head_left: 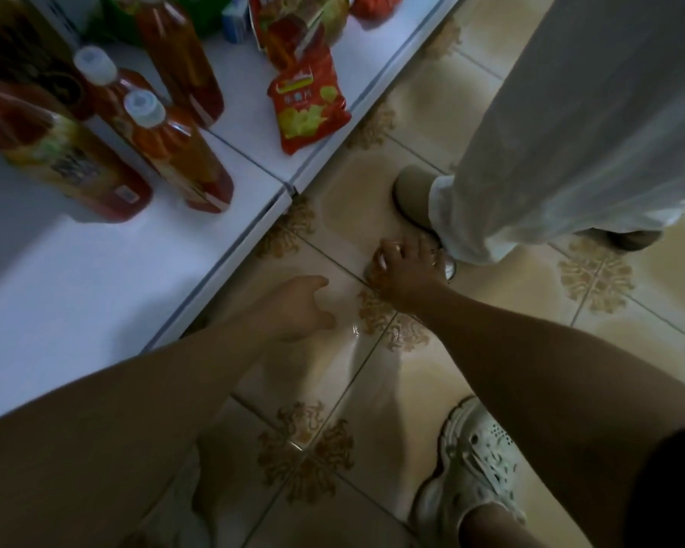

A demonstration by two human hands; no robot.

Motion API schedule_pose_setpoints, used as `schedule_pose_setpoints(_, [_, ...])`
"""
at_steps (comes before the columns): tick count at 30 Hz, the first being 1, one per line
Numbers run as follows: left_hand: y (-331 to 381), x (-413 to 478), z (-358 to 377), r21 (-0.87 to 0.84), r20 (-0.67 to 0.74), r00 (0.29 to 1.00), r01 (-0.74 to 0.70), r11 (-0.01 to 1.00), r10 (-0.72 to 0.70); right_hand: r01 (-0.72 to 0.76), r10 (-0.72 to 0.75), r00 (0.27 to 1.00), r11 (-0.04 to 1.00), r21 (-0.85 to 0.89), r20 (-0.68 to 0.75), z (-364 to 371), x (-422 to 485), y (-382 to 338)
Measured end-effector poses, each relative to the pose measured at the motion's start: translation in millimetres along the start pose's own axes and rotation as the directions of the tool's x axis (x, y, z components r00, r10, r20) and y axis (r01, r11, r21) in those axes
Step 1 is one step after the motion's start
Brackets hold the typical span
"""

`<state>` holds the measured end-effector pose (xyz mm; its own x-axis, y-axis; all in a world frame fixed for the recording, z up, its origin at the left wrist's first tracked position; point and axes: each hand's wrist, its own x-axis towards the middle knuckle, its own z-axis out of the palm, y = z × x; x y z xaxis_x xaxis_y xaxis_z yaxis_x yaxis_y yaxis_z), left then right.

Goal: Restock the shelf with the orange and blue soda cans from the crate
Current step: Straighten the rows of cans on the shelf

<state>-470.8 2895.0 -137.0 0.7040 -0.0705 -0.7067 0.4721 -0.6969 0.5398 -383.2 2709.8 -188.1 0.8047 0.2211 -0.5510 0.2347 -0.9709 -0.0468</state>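
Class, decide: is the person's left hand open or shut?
Open. The left hand holds nothing, fingers loosely spread above the tiled floor; the right hand grips an orange can.

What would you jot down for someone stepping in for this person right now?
Left hand: open, holding nothing, over the floor beside the shelf.
Right hand: grips the top of an orange can on the floor.
Done: no cans show on the shelf, only bottles and a snack bag.
Left: shelve this can, then the rest; the crate is out of view.
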Motion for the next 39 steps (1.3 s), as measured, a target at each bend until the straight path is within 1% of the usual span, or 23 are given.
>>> schedule_pose_setpoints(2, [-8.8,-3.1,2.1,-0.012,0.017,0.999,0.031,0.999,-0.031,0.038,-0.041,0.996,0.999,-0.029,-0.082,-1.4,1.8,-2.8])
schedule_pose_setpoints(4, [-14.1,-10.3,2.0,-0.011,0.015,0.998,0.056,0.998,-0.056,0.12,-0.116,0.988,0.992,0.03,-0.097,-8.2,-6.0,-4.2])
schedule_pose_setpoints(7, [-13.1,-27.0,-3.5,-0.066,-0.002,0.998,0.06,0.996,-0.06,0.185,-0.171,0.983,0.943,0.277,-0.072,-24.1,-36.0,-9.3])
schedule_pose_setpoints(9, [-5.1,-44.2,-9.3,-0.122,-0.024,0.998,0.048,0.991,-0.052,0.235,-0.203,0.971,0.891,0.389,-0.122,-41.6,-61.9,-15.4])
schedule_pose_setpoints(11, [8.3,-71.9,-17.8,-0.144,-0.072,0.997,-0.001,0.99,-0.009,0.274,-0.208,0.96,0.842,0.466,-0.188,-71.0,-99.9,-26.8])
schedule_pose_setpoints(14, [33.7,-125.4,-35.0,-0.169,-0.143,0.984,-0.126,0.978,0.102,0.321,-0.145,0.938,0.711,0.626,-0.316,-117.3,-161.6,-46.6])
schedule_pose_setpoints(16, [50.7,-167.2,-46.2,-0.255,-0.164,0.97,-0.217,0.942,0.179,0.363,-0.095,0.921,0.565,0.741,-0.378,-147.4,-203.1,-59.6])
schedule_pose_setpoints(18, [66.7,-211.3,-56.6,-0.288,-0.218,0.951,-0.279,0.916,0.221,0.409,-0.058,0.904,0.412,0.814,-0.424,-177.3,-242.5,-72.0])
schedule_pose_setpoints(21, [92.6,-278.9,-76.1,-0.309,-0.38,0.893,-0.368,0.877,0.24,0.501,0.004,0.852,0.281,0.818,-0.523,-220.8,-300.8,-92.6])
schedule_pose_setpoints(24, [116.8,-345.0,-96.0,-0.309,-0.529,0.806,-0.473,0.825,0.265,0.533,-0.024,0.841,0.219,0.818,-0.541,-256.0,-353.8,-116.0])
schedule_pose_setpoints(27, [134.3,-414.9,-118.0,-0.323,-0.591,0.748,-0.563,0.761,0.302,0.565,-0.052,0.823,0.184,0.805,-0.566,-295.8,-403.6,-135.3])
schedule_pose_setpoints(30, [139.5,-481.8,-140.6,-0.332,-0.591,0.732,-0.604,0.725,0.34,0.622,-0.115,0.783,0.108,0.775,-0.612,-338.1,-454.1,-156.9])
schedule_pose_setpoints(31, [139.7,-504.0,-147.5,-0.314,-0.607,0.712,-0.622,0.718,0.352,0.646,-0.14,0.762,0.092,0.758,-0.633,-350.5,-471.7,-165.7])
schedule_pose_setpoints(33, [139.2,-543.4,-160.6,-0.274,-0.682,0.646,-0.661,0.699,0.344,0.702,-0.195,0.71,0.116,0.702,-0.677,-371.1,-498.6,-186.1])
schedule_pose_setpoints(36, [132.5,-591.4,-173.7,-0.203,-0.785,0.544,-0.678,0.707,0.296,0.729,-0.323,0.678,0.176,0.662,-0.661,-395.0,-535.5,-220.2])
schedule_pose_setpoints(39, [116.4,-632.5,-177.1,-0.179,-0.822,0.508,-0.659,0.73,0.257,0.766,-0.403,0.631,0.188,0.615,-0.663,-407.7,-567.7,-251.2])
